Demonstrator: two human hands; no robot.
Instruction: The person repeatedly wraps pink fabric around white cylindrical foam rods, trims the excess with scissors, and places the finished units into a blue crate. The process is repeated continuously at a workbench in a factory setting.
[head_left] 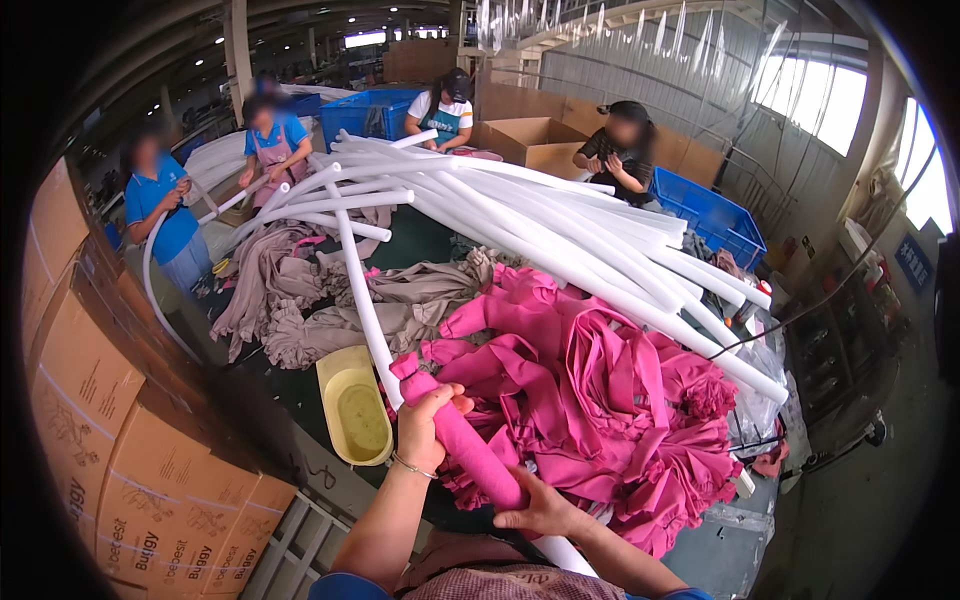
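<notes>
Both forearms rise from the near edge and meet low in the middle of the scene. Her right hand lies nearest, fingers spread flat and pressing on the lower stretch of a pink fabric sleeve that is drawn over a white foam tube. Just beyond it the left hand, a thin bracelet at the wrist, is curled tight around the sleeve near its upper end, thumb on top. The sleeved tube runs slantwise, its bare white length reaching far and left over the table, its other bare end poking out below the right hand.

Right of the hands a heap of pink fabric crowds close, touching the sleeve. Left of them a yellow tray sits near the table's edge, with stacked cardboard boxes below that. Beige fabric lies farther off, and a long sheaf of white tubes crosses the far half of the table. Other workers stand along the far side, beside blue crates. Little bare table shows around the hands.
</notes>
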